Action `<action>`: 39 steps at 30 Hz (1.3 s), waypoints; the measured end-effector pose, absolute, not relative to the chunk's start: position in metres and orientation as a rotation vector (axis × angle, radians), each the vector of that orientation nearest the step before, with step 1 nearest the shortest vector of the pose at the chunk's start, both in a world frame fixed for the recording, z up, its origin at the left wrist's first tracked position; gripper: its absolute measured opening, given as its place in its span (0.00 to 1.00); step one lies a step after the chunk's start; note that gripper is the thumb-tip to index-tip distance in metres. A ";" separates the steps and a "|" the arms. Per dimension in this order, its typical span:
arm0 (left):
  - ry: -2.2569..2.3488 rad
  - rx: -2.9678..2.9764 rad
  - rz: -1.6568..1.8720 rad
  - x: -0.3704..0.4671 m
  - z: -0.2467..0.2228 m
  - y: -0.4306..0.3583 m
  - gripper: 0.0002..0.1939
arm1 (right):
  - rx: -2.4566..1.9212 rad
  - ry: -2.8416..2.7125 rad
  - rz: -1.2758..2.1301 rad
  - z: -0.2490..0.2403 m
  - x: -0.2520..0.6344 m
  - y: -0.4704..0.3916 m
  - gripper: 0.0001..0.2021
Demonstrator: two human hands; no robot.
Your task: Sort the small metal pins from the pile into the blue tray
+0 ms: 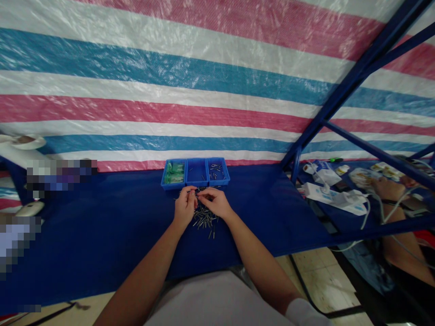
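Observation:
My left hand is closed with its fingers pinched together, just in front of the blue divided tray. Facing it, my right hand also pinches, its fingertips close to the left ones. Whatever sits between the fingertips is too small to make out. Below and between both hands lies a loose pile of thin dark metallic pins. Green packets fill the tray's left compartment. A few pins lie in the middle one, and several short pins are scattered in the right one.
A blue table carries everything, backed by a striped plastic sheet. Blue metal bars slant up at the right. Beyond them are a white power strip, cables and another person's arm. Pixelated areas cover the far left.

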State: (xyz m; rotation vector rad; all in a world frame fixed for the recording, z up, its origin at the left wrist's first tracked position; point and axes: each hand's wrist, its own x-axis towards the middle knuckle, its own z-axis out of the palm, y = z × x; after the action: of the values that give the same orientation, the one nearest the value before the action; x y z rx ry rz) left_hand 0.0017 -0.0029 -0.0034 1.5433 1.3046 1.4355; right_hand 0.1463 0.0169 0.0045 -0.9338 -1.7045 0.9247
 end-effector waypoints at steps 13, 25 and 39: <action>1.233 1.523 1.458 0.002 -0.002 -0.004 0.14 | -1.060 -1.724 0.717 0.008 0.148 0.018 0.05; 1.313 1.693 1.492 0.003 -0.006 0.000 0.13 | -0.985 -1.408 1.076 0.000 0.144 0.021 0.07; 1.292 1.629 1.486 0.001 -0.009 0.001 0.13 | -1.107 -1.586 0.925 0.000 0.148 0.020 0.10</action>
State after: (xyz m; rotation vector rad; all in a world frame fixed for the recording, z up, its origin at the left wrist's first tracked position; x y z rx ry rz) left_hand 0.0010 0.0006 -0.0094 1.6289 1.2916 1.4860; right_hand 0.1478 0.0197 0.0001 -1.1069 -1.5865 0.9248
